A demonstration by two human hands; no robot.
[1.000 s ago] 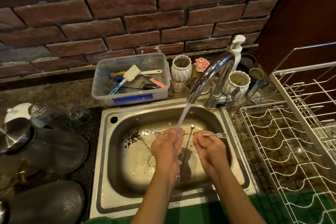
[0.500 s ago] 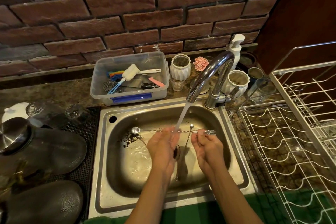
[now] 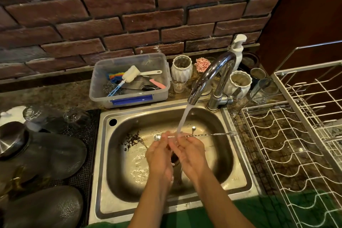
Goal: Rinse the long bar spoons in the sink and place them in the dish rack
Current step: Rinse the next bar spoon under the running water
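Currently: rinse step | bar spoon (image 3: 201,135) crosswise under faucet (image 3: 209,77) stream | left hand (image 3: 160,155), right hand (image 3: 190,151) fingers gripping its stem | next: carry to dish rack (image 3: 288,153)

Shiny stainless steel sink (image 3: 238,177) with a glossy chrome tap (image 3: 212,72). Thin polished metal bar spoon (image 3: 201,135). White coated wire dish rack (image 3: 288,146). Clear plastic tub (image 3: 129,96). Rough matt brick wall (image 3: 140,20). Mottled stone worktop (image 3: 61,96).

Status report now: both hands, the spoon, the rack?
Left hand and right hand hold one bar spoon level under running water. Second spoon in sink. Dish rack has no spoons.
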